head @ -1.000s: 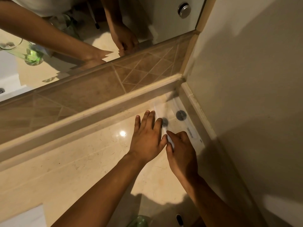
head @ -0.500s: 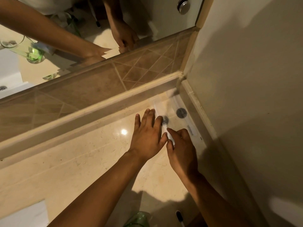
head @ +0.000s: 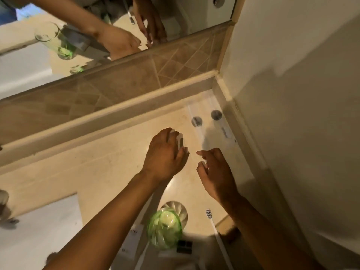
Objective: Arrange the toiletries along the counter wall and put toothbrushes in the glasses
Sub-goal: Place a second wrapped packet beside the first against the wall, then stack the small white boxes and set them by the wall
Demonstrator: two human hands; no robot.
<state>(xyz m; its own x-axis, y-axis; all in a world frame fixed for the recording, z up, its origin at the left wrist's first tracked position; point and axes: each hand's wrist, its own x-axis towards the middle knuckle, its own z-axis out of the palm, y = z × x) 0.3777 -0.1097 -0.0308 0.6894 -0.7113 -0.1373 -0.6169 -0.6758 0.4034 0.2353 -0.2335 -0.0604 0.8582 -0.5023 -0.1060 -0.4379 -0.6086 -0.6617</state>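
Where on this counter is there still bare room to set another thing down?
The widest bare stretch of counter runs along the back ledge, left of the left hand. The corner is crowded: two white packets lie there. Nearer the person, a green glass and a toothbrush take up the space.

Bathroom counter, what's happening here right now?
A person is tidying toiletries in the counter corner. The left hand closes on a small white item, while the right hand hovers open and empty. Two bottles stand near the side wall. A green glass and a white toothbrush wait nearer the person.
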